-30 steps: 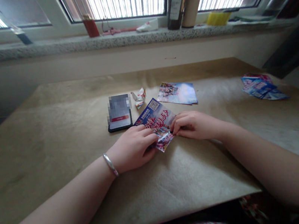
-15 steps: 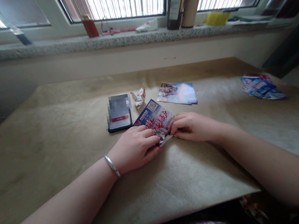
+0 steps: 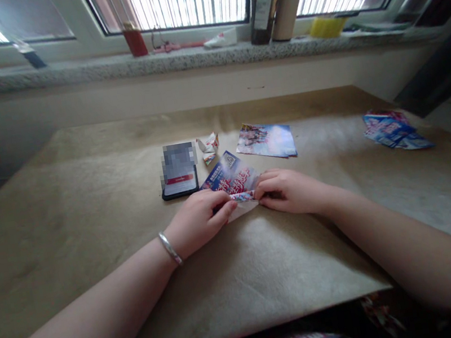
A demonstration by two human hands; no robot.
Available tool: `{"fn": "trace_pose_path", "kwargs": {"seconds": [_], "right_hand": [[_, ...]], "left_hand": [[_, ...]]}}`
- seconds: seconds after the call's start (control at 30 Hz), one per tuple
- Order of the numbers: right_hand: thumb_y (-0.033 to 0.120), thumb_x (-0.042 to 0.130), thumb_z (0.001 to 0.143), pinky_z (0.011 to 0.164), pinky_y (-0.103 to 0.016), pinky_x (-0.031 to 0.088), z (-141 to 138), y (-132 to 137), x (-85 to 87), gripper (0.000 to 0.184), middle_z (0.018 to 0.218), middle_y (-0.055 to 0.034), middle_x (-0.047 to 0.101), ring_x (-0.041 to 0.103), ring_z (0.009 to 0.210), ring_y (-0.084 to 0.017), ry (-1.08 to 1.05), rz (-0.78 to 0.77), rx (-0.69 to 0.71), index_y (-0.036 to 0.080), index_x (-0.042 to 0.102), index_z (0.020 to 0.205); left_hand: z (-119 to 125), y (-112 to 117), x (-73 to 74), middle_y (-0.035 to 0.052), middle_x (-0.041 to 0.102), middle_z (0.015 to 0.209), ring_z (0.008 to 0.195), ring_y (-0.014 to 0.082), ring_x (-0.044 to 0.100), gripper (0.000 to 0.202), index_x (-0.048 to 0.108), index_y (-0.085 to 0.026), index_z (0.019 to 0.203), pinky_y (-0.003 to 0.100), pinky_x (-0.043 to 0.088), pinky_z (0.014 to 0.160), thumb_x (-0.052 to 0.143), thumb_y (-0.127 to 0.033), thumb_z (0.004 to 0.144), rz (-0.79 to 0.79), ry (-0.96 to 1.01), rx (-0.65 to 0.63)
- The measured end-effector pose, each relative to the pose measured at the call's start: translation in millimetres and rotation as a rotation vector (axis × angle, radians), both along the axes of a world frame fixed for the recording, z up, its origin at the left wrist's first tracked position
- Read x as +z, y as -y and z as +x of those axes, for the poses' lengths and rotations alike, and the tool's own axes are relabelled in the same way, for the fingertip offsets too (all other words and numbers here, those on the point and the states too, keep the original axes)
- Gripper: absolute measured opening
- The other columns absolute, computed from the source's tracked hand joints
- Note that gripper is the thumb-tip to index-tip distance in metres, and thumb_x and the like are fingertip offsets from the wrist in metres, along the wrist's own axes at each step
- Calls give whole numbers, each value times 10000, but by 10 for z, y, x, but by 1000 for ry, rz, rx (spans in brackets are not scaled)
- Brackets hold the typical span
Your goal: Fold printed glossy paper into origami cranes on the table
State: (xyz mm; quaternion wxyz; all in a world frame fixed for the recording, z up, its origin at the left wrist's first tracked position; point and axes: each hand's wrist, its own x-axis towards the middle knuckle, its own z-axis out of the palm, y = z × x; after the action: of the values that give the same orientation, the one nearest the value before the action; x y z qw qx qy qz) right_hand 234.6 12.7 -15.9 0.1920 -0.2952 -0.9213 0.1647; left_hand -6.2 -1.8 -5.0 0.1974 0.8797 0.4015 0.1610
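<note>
A glossy printed leaflet (image 3: 230, 177) with blue, red and white print lies on the tan table (image 3: 87, 214) in front of me. Its near corner is folded up toward the far side. My left hand (image 3: 199, 221), with a silver bracelet on the wrist, pinches the folded edge from the left. From the right, my right hand (image 3: 286, 190) pinches the same fold. Fingers of both hands are closed on the paper.
A black phone (image 3: 178, 170) lies just left of the leaflet, with a small folded paper figure (image 3: 209, 147) behind it. Another leaflet (image 3: 266, 141) lies further back, and a pile of leaflets (image 3: 393, 131) at the right. The windowsill holds a red cup (image 3: 135, 39), a dark jar (image 3: 262, 9) and a yellow object (image 3: 325, 27).
The leaflet's near corner has been folded up and away from me, so the sheet looks shorter. Both hands have shifted slightly further from me with the fold.
</note>
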Motion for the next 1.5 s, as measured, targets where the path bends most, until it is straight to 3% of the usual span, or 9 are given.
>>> {"fn": "trace_pose_path", "kwargs": {"seconds": [0.13, 0.3, 0.53, 0.77, 1.2, 1.5], "right_hand": [[140, 535, 804, 759, -285, 456, -9, 26, 11, 121, 854, -54, 654, 584, 828, -162, 12, 8, -30, 182, 633, 862], [158, 537, 810, 689, -253, 458, -8, 52, 6, 133, 875, -32, 670, 604, 765, -138, -1, -1, -156, 192, 612, 914], [167, 533, 831, 808, -289, 469, 9, 18, -17, 173, 985, -39, 674, 604, 930, -161, 67, 73, -88, 209, 656, 944], [209, 502, 871, 798, -300, 476, -6, 13, -21, 213, 995, -56, 665, 600, 917, -164, 99, 113, -100, 216, 691, 969], [241, 496, 894, 730, -284, 446, -42, 3, -51, 238, 861, -54, 642, 560, 816, -158, 108, 174, -144, 235, 722, 969], [225, 490, 888, 744, -288, 441, -54, 27, -21, 213, 907, -61, 644, 566, 842, -164, 107, 149, -164, 222, 701, 919]], "left_hand": [[-5, -16, -25, 14, 591, 709, 687, 140, 538, 327, 610, -165, 753, 248, 386, 637, 397, -347, 922, -10, 11, 48], [-20, -43, -49, 44, 596, 716, 741, 173, 529, 300, 605, -153, 719, 282, 409, 689, 422, -297, 908, 166, -93, 52], [-27, -52, -63, 55, 642, 730, 734, 190, 527, 294, 604, -156, 710, 311, 424, 710, 447, -305, 909, 308, -269, 54], [-28, -54, -79, 58, 631, 741, 752, 199, 538, 255, 605, -159, 733, 312, 443, 706, 478, -297, 905, 394, -352, 53], [-37, -56, -105, 45, 617, 764, 760, 204, 546, 196, 596, -171, 762, 308, 454, 681, 505, -281, 897, 438, -387, 100], [-39, -73, -92, 54, 622, 763, 744, 199, 545, 189, 597, -160, 764, 300, 453, 664, 521, -284, 885, 429, -373, 96]]}}
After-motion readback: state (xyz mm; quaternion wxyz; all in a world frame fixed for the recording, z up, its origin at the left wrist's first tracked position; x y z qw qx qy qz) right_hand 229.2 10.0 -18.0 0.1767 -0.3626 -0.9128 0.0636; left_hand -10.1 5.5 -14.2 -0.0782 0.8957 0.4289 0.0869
